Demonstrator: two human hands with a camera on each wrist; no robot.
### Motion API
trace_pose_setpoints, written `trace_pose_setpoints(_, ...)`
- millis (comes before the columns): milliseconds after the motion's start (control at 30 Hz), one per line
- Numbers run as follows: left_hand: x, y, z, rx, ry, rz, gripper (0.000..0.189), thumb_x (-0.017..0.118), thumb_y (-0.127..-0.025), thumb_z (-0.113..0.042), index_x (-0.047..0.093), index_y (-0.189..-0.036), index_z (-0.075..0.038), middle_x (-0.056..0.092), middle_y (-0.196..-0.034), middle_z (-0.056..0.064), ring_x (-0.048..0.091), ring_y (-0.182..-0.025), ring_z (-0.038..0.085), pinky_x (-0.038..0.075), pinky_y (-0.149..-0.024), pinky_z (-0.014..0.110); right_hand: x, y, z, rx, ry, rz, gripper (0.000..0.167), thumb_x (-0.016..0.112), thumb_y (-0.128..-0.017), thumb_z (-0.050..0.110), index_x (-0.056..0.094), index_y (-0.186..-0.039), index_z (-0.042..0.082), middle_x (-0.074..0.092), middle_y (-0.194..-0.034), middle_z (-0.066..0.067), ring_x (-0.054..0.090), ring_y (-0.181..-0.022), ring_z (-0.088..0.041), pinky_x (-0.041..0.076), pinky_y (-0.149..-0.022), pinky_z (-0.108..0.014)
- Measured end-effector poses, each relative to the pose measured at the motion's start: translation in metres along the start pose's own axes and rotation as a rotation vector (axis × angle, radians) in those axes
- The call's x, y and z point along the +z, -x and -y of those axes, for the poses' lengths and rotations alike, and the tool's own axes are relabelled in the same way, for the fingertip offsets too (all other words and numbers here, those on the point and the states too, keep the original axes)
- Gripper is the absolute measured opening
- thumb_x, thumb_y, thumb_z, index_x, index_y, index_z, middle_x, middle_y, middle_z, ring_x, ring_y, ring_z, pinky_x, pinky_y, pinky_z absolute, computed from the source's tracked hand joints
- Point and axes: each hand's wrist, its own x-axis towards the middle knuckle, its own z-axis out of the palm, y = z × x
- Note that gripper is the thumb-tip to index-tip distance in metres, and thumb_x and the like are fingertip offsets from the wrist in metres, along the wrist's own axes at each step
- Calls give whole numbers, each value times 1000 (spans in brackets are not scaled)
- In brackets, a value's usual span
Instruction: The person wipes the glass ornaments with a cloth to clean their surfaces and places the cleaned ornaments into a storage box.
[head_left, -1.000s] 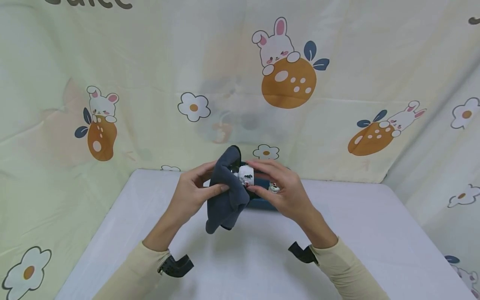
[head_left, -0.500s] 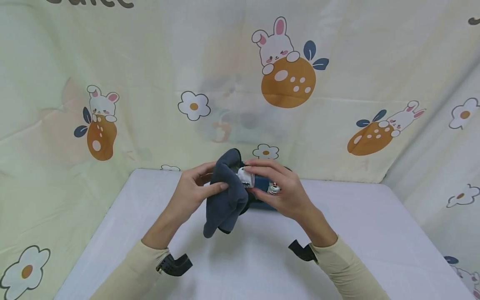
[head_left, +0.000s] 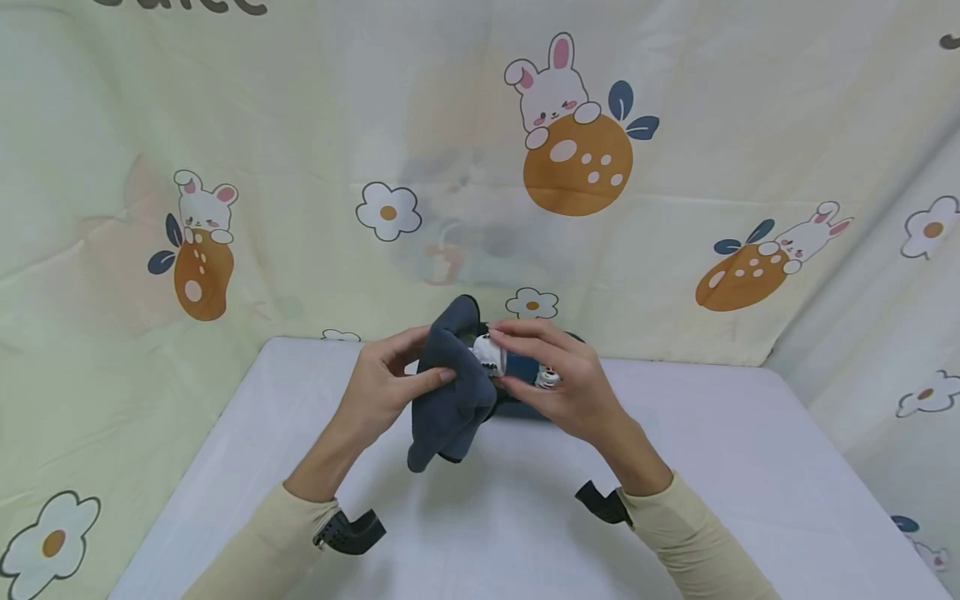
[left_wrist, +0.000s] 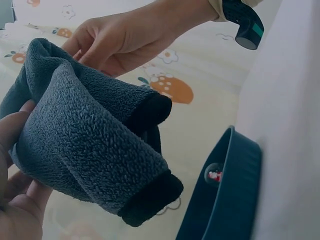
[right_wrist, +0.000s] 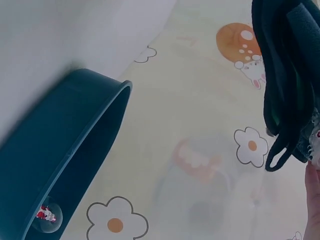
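In the head view, my left hand [head_left: 382, 383] pinches a grey-blue towelling cloth [head_left: 453, 396] between thumb and fingers. The cloth has black edging and hangs in folds. My right hand [head_left: 573, 379] holds a small white ornament [head_left: 490, 356] with dark markings by its right end, thumb below and fingers above. Folds of the cloth cover the ornament's left end. In the right wrist view only a sliver of the ornament [right_wrist: 315, 142] shows beside the fingers. Both hands are above the table, in front of a dark blue bin [left_wrist: 240, 185].
Inside the bin sits a small clear globe [right_wrist: 48, 215] with a red and white figure in it. The bin stands near the back edge of the white table [head_left: 675, 467]. A printed curtain [head_left: 300, 250] hangs right behind it.
The white ornament has turned in the right fingers, and its printed side has shifted round and slightly left toward the cloth. The cloth dipped a little, then rose; both hands stayed nearly in place.
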Motion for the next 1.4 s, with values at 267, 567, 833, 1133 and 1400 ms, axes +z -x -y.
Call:
trace_pose_setpoints(267,2,0,1,84,-10,0,52,79,-84,4,65,-134,-7,69,-125,11,68,-111,22,63,-82,37,0,0,6,155,-148,-9,65,83,-69,-20,65,-129,-5,64,-126,-19,65,-118,-23,59,-91,-33)
trace_pose_setpoints(567,3,0,2,160,-27,8,52,79,-83,7,65,-132,-4,67,-126,11,66,-109,24,63,-81,39,0,0,9,309,-239,-2,57,80,-77,-15,65,-130,-3,65,-125,-15,66,-112,-22,60,-89,-36)
trace_pose_setpoints(833,4,1,1,214,-48,3,54,80,-81,7,66,-132,-6,67,-126,9,65,-106,24,63,-77,39,-1,-2,12,381,-249,13,50,78,-83,-10,64,-131,-4,66,-117,-11,69,-103,-19,61,-86,-34)
trace_pose_setpoints(1133,5,3,0,247,-115,-23,56,82,-79,8,65,-132,-3,67,-127,11,64,-110,23,63,-75,36,-1,-2,13,424,-242,28,45,75,-87,-7,65,-131,-3,69,-112,-13,72,-97,-20,62,-83,-33)
trace_pose_setpoints(1400,5,4,2,280,-183,-45,57,83,-79,7,65,-132,-3,67,-128,11,65,-114,22,63,-75,33,-1,-1,13,482,-201,36,38,75,-89,-2,69,-127,2,73,-107,-9,73,-91,-16,63,-79,-30)
